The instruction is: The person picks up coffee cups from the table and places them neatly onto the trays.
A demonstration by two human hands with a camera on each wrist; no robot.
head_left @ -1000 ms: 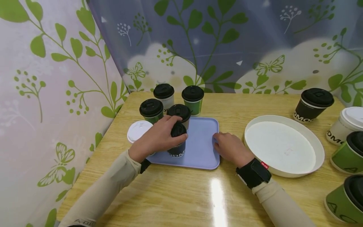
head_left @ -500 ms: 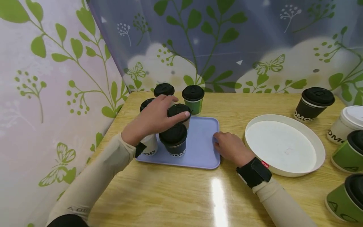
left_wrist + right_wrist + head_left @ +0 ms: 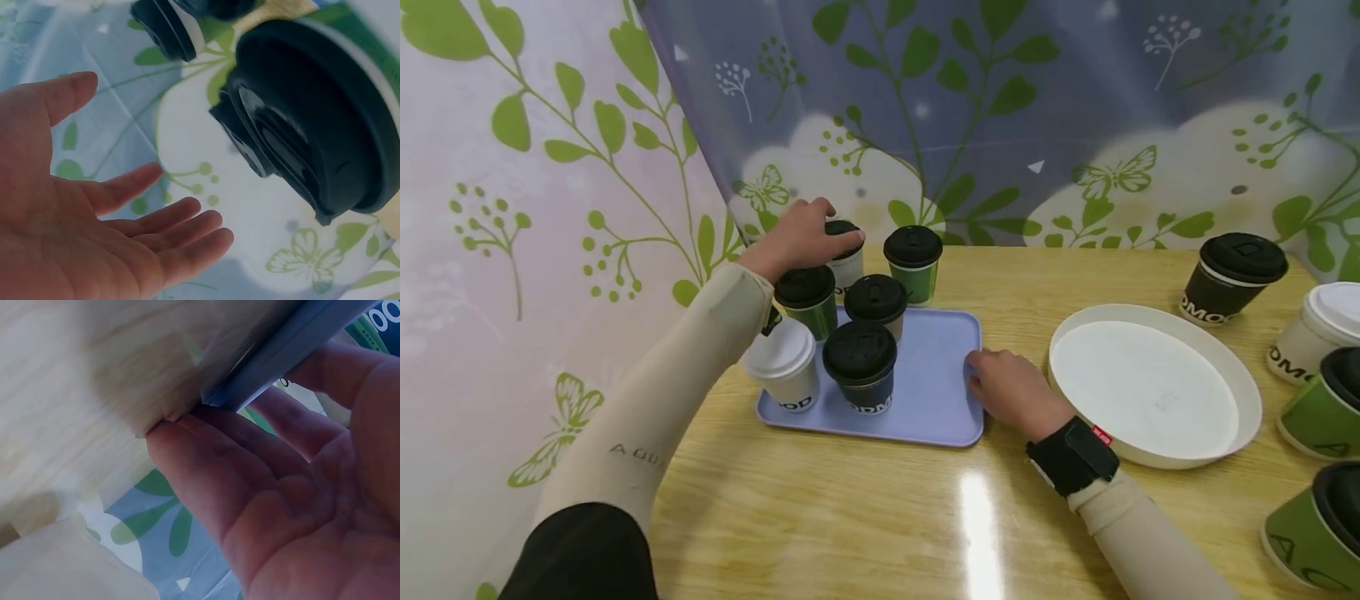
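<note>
My left hand (image 3: pixel 805 239) reaches over a white paper cup (image 3: pixel 847 268) with a black lid, behind the lilac tray (image 3: pixel 936 375). In the left wrist view its fingers (image 3: pixel 187 234) are spread with nothing between them, beside a black-lidded green cup (image 3: pixel 312 112). At the tray's right rim my right hand (image 3: pixel 1011 392) holds the edge; its fingertips (image 3: pixel 164 434) meet the tabletop in the right wrist view. The tray carries a white-lidded cup (image 3: pixel 781 360), a dark blue cup (image 3: pixel 859 367), a brownish cup (image 3: pixel 877 302) and a green cup (image 3: pixel 808 304).
Another green cup (image 3: pixel 913 265) stands behind the tray. Right of my right hand lies a round white tray (image 3: pixel 1153 383). Along the table's right side are a black cup (image 3: pixel 1232 275), a white-lidded cup (image 3: pixel 1315 329) and green cups (image 3: pixel 1318 400). Patterned cloth walls (image 3: pixel 1000 125) border the table.
My left hand has left the dark blue cup at the tray's front and moved away from me, to the white cup at the back. The right hand stays at the tray rim.
</note>
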